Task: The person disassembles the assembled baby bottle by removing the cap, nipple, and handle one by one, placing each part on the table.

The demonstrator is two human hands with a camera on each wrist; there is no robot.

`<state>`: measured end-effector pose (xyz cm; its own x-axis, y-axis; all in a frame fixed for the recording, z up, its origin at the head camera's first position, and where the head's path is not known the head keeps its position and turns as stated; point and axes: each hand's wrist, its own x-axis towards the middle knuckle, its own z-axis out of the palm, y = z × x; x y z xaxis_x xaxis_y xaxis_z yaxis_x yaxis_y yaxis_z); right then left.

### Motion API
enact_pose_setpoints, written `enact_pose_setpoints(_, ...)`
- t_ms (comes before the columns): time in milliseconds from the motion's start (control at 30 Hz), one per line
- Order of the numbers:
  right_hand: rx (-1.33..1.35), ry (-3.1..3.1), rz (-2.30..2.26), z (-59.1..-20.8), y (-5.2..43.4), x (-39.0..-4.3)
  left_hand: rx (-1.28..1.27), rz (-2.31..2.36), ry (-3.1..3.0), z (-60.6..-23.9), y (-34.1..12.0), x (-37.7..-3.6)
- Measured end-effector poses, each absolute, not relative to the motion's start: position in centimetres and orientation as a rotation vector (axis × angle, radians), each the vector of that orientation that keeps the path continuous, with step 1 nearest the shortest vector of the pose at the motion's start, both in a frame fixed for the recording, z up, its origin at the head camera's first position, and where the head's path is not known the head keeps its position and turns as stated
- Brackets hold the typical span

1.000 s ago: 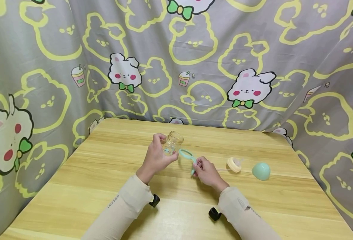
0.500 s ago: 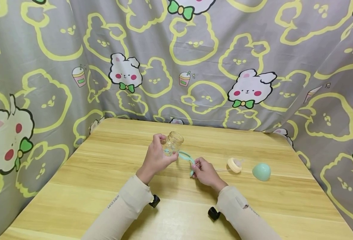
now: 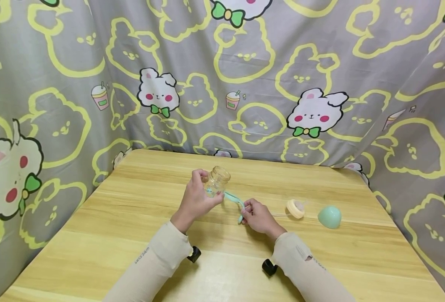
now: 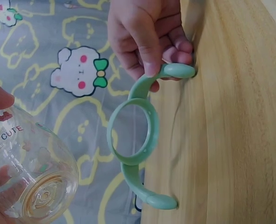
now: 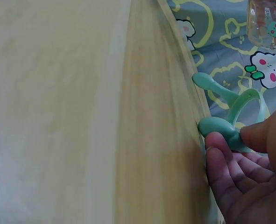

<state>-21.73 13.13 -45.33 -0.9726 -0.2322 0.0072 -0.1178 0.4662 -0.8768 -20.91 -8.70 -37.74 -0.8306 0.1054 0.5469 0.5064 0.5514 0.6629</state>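
Observation:
My left hand (image 3: 200, 197) holds a see-through, amber-tinted baby bottle (image 3: 218, 181) by its side, with the uncapped neck up and leaning slightly right. Printed figures and the word CUTE show on the bottle's wall in the left wrist view, along with its round base. To the right, my right hand (image 3: 259, 216) pinches one grip of a mint-green bottle handle (image 4: 153, 135) between thumb and fingers. This handle is a ring with two curved grips. Its ring stands apart from the bottle, lower and to the right, and the grip ends (image 5: 215, 128) are close over the table.
A cream bottle collar with a clear teat (image 3: 295, 209) lies on its side right of my right hand. Beyond it sits a mint-green domed cap (image 3: 330, 217). The wooden table (image 3: 132, 193) meets a patterned grey curtain (image 3: 200, 54) at the back and sides.
The handle's ring has tipped from a visible oval to nearly edge-on in the head view, and my right hand has shifted slightly left. My left hand and the bottle have hardly moved.

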Motion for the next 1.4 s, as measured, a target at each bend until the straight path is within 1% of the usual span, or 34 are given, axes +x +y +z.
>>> enact_pose_setpoints(433, -0.34, 2.62, -1.426, -45.1, 13.2, -21.8, -0.497, -1.204, -2.346, -37.8, -8.7, -20.9)
enact_pose_setpoints(1033, -0.302, 2.598, -1.47, -44.7, 13.5, -21.6, -0.482, -1.2, -2.348, -37.9, -8.9, -20.9)
enact_pose_setpoints(1400, -0.443, 2.857, -1.338, -43.4, 14.8, -21.5, -0.492, -1.202, -2.337, -38.0, -9.0, -20.9)
